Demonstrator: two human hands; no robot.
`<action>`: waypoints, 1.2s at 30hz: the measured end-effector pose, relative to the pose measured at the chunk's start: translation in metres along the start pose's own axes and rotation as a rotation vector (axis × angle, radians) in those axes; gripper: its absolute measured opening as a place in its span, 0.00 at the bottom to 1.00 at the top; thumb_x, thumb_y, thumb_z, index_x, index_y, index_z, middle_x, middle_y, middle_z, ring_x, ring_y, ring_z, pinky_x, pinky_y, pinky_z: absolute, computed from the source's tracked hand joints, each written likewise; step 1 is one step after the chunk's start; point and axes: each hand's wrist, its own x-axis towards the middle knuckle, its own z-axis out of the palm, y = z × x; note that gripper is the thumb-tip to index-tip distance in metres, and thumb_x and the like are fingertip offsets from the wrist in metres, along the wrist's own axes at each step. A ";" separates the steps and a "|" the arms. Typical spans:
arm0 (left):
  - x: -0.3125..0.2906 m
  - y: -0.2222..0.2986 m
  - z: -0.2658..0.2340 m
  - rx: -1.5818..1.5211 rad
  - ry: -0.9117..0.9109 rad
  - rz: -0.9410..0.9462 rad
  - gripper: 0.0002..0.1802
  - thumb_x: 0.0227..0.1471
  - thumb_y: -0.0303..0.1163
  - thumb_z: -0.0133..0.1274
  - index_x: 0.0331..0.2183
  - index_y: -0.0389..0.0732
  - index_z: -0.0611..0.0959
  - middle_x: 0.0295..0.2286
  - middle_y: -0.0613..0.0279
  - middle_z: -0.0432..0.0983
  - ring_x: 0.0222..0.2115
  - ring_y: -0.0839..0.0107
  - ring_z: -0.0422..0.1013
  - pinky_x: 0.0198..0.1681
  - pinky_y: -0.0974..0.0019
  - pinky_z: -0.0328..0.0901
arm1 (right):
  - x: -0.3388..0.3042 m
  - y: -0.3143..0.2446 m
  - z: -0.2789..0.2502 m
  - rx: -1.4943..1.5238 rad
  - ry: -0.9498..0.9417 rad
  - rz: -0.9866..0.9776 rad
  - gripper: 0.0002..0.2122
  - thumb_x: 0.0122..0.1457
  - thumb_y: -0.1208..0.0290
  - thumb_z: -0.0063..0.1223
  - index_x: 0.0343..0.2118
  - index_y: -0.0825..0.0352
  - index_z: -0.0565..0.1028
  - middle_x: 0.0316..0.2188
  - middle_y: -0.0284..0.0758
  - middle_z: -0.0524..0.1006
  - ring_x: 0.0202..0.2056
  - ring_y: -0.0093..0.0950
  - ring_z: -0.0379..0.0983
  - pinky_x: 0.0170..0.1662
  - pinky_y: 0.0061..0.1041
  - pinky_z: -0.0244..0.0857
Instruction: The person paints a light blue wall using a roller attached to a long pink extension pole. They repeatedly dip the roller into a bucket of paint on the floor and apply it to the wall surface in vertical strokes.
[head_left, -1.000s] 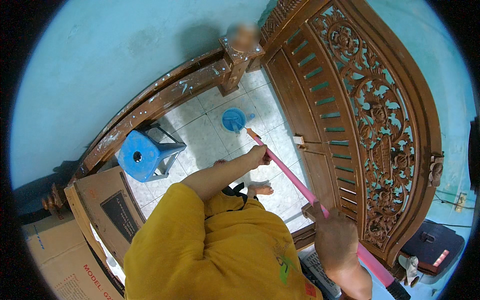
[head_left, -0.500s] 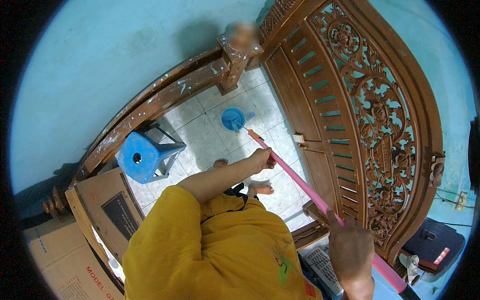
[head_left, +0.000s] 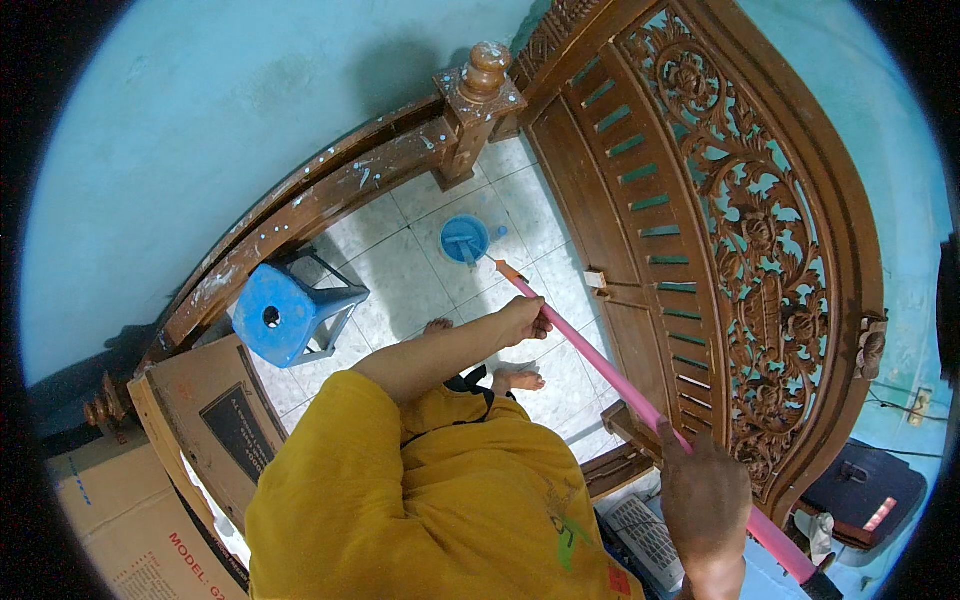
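A long pink pole (head_left: 592,358) slants from lower right up to the middle, where its orange end (head_left: 508,270) joins a thin metal rod. It looks like a paint roller on a pole; the roller head (head_left: 463,247), light blue, rests in a blue bucket (head_left: 444,225) on the floor. My left hand (head_left: 522,318) is closed round the pole just below the orange end. Farther down the pole, my right hand (head_left: 705,490) is wrapped over it, its back toward me and most of its fingers hidden.
Left of my feet stands a blue plastic stool (head_left: 275,318), beside cardboard boxes (head_left: 120,510). A paint-spattered wooden rail (head_left: 300,205) runs along the blue wall. On the right rises a carved wooden headboard (head_left: 765,250). A keyboard (head_left: 645,540) and a dark case (head_left: 865,490) lie lower right.
The roller head has shifted slightly inside the bucket. Both hands keep the same hold on the pole, and the view has moved very little.
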 end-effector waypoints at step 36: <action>-0.011 -0.035 0.075 -0.049 -0.287 -0.030 0.15 0.64 0.41 0.47 0.33 0.40 0.76 0.21 0.67 0.69 0.22 0.72 0.67 0.26 0.63 0.67 | -0.074 0.091 0.039 0.385 0.118 0.349 0.16 0.49 0.63 0.64 0.42 0.59 0.82 0.33 0.42 0.80 0.33 0.40 0.78 0.36 0.37 0.70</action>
